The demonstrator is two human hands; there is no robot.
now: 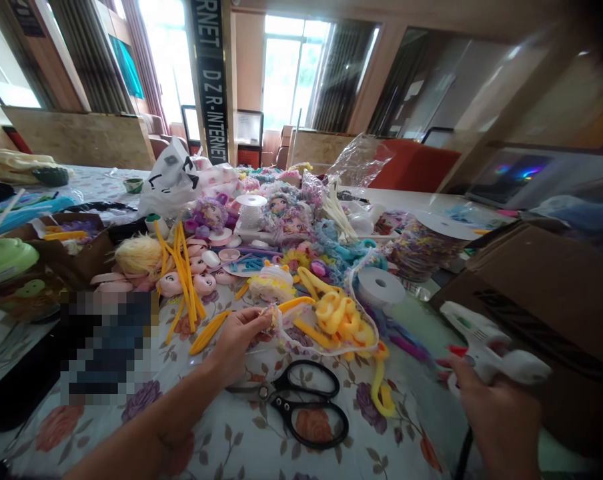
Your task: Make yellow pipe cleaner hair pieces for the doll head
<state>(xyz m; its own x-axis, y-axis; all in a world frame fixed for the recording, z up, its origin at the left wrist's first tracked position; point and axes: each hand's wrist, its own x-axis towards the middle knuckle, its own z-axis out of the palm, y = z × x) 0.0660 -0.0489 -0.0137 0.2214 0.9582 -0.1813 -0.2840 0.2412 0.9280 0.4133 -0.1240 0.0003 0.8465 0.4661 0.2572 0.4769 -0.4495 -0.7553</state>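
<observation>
My left hand (236, 340) reaches over the flowered tablecloth (241, 440) and pinches a small fuzzy craft piece (270, 319) at the edge of a lace-trimmed loop (331, 350) filled with yellow pipe-cleaner curls (339, 317). At the lower right, my right hand (496, 417) is closed round the grip of a white hot glue gun (486, 343), held above the table's right side. Black-handled scissors (304, 403) lie shut on the cloth between the two hands.
Doll heads (191, 280), yellow pipe cleaners (184, 280), a white ribbon roll (381, 287) and heaps of craft bits crowd the table's middle. A cardboard box (546, 293) stands at the right, another (76, 257) at the left. A blurred-out patch (106, 347) covers the near left.
</observation>
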